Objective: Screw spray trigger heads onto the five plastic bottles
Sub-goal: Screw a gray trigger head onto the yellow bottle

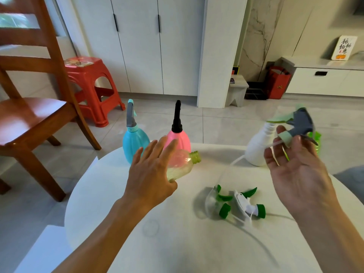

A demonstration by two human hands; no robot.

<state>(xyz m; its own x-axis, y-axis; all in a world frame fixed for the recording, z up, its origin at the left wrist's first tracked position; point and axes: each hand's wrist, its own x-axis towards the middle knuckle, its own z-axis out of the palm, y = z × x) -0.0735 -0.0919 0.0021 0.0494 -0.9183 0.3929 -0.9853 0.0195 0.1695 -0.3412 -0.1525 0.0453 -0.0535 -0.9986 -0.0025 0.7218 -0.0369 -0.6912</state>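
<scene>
My left hand [151,174] holds a clear yellowish bottle [181,164] tilted, its open green neck pointing right. My right hand [295,166] grips a grey spray trigger head [301,125] with a pale green collar and a thin dip tube hanging from it, raised above the table. A blue bottle [135,140] with a grey head and a pink bottle [180,138] with a black head stand at the table's far edge. A white bottle [258,146] stands far right, a green bottle [316,138] mostly hidden behind my right hand. Two green-and-white trigger heads [240,203] lie loose on the table.
The round white table [122,223] fills the foreground. A wooden chair [35,107] stands at the left, a red plastic stool [92,85] behind it. White cabinets and a small white step stool [237,89] line the back wall. Tiled floor lies beyond the table.
</scene>
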